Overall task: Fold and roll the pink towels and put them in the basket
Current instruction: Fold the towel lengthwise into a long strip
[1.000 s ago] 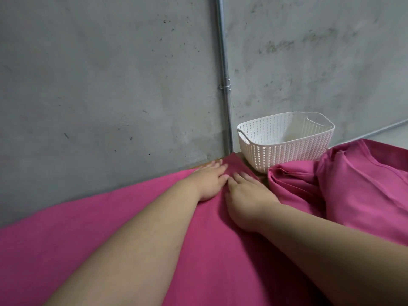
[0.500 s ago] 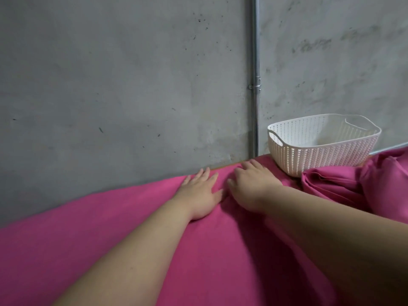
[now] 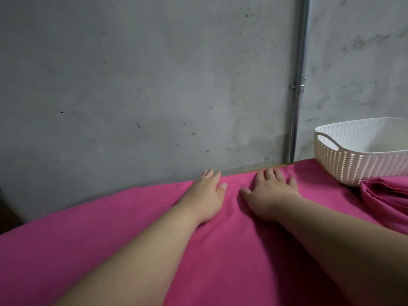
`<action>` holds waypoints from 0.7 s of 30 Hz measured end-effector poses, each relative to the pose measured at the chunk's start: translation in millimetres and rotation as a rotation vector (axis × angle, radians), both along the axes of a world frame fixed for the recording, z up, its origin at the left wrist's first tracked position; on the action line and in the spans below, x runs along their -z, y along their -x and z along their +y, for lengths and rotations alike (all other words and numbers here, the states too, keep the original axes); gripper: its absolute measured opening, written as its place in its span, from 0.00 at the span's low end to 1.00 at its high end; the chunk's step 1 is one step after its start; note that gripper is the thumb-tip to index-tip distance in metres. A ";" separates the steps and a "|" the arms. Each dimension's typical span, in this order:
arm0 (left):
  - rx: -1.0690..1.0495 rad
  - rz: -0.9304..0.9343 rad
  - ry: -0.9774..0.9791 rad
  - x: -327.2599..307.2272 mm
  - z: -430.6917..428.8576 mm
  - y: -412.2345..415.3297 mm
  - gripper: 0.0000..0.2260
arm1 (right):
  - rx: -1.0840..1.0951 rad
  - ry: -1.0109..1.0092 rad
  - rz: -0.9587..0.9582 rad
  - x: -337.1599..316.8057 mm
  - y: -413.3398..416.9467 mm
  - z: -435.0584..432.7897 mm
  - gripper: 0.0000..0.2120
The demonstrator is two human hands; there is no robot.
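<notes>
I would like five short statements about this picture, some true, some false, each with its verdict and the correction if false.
1. The left hand and the right hand lie flat on the spread pink towel. True.
2. The white basket stands to the right of both hands. True.
3. The basket holds a rolled towel. False: no towel shows inside it.
4. The right hand grips the basket's handle. False: it rests on the towel, apart from the basket.
5. A metal pipe runs up the wall. True.

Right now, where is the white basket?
In the head view, the white basket stands at the far right, beside the wall pipe, behind the bunched pink towel.
</notes>
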State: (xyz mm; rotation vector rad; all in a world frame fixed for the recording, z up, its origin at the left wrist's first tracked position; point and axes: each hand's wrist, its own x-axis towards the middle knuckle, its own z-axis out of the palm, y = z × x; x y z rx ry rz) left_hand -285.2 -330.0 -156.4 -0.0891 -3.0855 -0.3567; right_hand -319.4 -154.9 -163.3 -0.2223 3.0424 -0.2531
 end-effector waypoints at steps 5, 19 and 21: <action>-0.151 -0.038 0.232 -15.1 -99.5 -71.2 0.27 | 0.050 -0.059 0.035 6.4 4.9 6.5 0.41; -0.599 -0.199 0.128 6.4 -198.0 -318.0 0.34 | -0.625 -0.056 0.016 -2.7 -209.0 -144.6 0.40; -0.614 -0.203 0.130 4.3 -188.4 -336.5 0.37 | -0.645 -0.085 0.006 -4.6 -218.3 -139.5 0.40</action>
